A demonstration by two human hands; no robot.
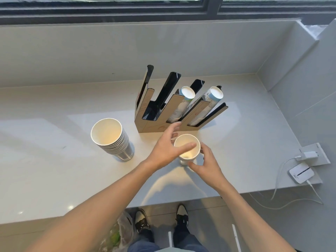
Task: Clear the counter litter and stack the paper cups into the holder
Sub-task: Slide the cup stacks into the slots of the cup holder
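A single paper cup [187, 149] stands upright on the counter [54, 170], just near of the cup holder [174, 108]. It is loosely bracketed by the left hand [164, 150] and right hand [206, 165], fingers spread; firm contact cannot be told. A cup stack [111, 138] stands left.

Upright white paper cup [187, 149] stands before the cup holder [158, 124], nested stack [111, 139] at its left.

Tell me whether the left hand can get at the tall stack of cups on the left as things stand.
Probably yes. The left hand is over the single cup, and the cup stack stands on bare counter to its left with nothing between them. The holder sits further back, out of the way.
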